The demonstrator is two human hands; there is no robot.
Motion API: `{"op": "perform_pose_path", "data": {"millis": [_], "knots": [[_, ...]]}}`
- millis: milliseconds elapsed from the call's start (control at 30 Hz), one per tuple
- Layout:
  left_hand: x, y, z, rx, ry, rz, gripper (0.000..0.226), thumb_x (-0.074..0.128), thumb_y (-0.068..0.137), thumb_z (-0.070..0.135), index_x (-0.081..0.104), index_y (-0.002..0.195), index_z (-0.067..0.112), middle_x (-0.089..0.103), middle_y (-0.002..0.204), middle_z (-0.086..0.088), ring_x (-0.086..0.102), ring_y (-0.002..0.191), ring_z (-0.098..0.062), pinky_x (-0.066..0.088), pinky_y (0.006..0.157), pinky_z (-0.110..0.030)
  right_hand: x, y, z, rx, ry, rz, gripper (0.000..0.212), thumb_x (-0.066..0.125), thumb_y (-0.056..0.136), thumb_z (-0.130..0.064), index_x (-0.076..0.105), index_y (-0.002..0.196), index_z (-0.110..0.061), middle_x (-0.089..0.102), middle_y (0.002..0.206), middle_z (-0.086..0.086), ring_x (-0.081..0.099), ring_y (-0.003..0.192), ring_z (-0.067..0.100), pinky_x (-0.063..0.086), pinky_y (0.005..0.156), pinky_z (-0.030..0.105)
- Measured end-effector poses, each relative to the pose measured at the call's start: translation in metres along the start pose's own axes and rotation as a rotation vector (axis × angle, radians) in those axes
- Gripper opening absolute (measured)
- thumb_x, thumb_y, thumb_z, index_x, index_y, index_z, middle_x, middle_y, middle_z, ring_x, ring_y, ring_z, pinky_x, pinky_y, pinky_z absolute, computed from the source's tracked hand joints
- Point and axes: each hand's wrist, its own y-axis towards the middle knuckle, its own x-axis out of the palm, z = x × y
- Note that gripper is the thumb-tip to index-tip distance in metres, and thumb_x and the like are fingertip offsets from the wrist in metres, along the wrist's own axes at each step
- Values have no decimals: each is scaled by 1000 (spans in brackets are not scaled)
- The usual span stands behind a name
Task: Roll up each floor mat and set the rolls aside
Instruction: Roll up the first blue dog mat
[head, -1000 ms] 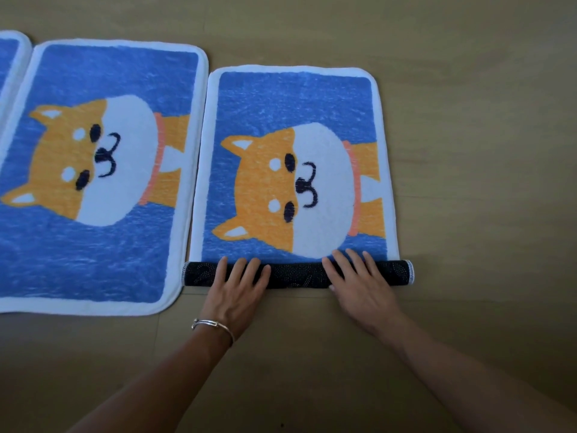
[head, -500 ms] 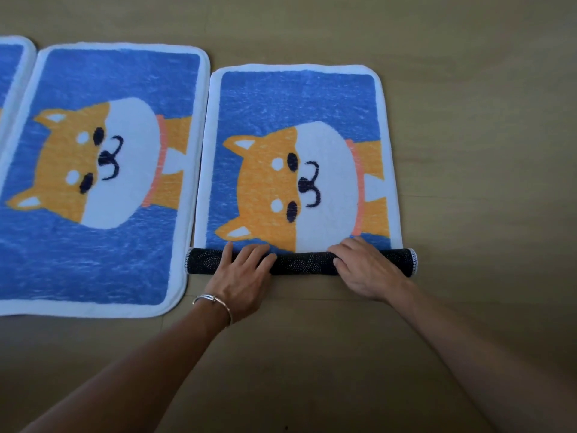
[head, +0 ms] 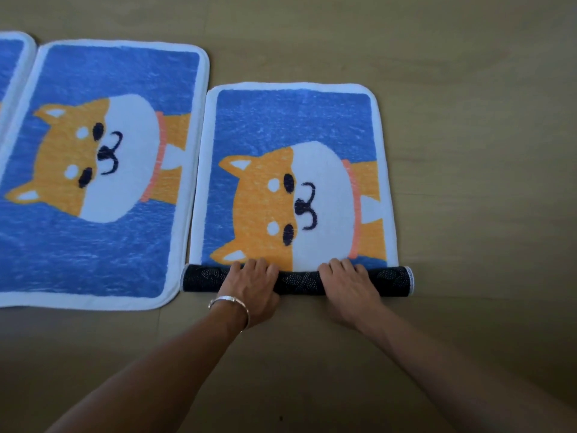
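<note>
Both hands are down on the roll (head: 299,281). The left hand (head: 251,284) sits a bit left of the roll's middle and the right hand (head: 348,284) a bit right of it, with a short bare stretch of roll between them. On each hand the fingers are bent over the top of the roll and tucked down its far side, so both are gripping it, not lying flat. There's a silver bracelet (head: 229,303) on the left wrist, just on the near side of the roll.

The roll is the near end of the mat (head: 293,126) turned up on itself, so you see the dark dotted backing with a pale stitched edge at each end. It lies crosswise and sticks out past both hands. Only a small part is rolled so far. The rest runs flat away from the roll's far side: blue, white border, orange and white dog face, with the dog's nearer ear right at the roll's far edge.

Left of the roll, a second mat (head: 103,170) with the same print lies fully flat alongside the first. I can't tell if the edges touch. Further left of the roll, a sliver of a third mat (head: 12,57) pokes in at the frame edge. Everything sits on a tan wooden floor (head: 468,182).
</note>
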Motion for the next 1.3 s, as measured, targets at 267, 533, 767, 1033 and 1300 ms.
{"op": "perform_pose_path", "data": {"millis": [267,533,767,1033,1300], "knots": [[9,-7,13,-77,-11,-111,40,47,84,45,40,113,18,51,115,-7,49,105,-28,36,88,-43,18,-19,-16,-60,-18,43,49,71,52,-12,57,99,-15,55,86,6,53,76,25,46,68,39],[15,-14,21,15,25,9,52,62,72,26,43,119,18,53,101,-7,51,89,-28,41,77,-44,-2,6,-19,11,90,-115,36,54,83,-13,44,118,-14,47,113,5,44,106,24,35,90,39],[-5,5,26,-72,-48,-127,43,53,82,32,39,120,18,48,118,-5,47,108,-26,35,92,-43,8,-2,-25,-10,4,65,35,67,68,-5,50,98,-14,50,95,5,49,88,24,38,74,35],[0,1,27,-90,-15,-80,40,56,83,29,40,117,18,47,115,-4,48,102,-26,38,84,-42,6,0,-30,-39,-23,27,40,70,66,-9,52,102,-13,50,98,7,49,89,26,39,75,37],[5,-5,13,17,15,3,69,58,78,35,21,135,20,40,125,-5,43,112,-26,35,93,-43,-11,17,-21,-10,104,-164,32,56,83,-8,45,112,-14,49,110,6,47,105,24,37,90,40]]}}
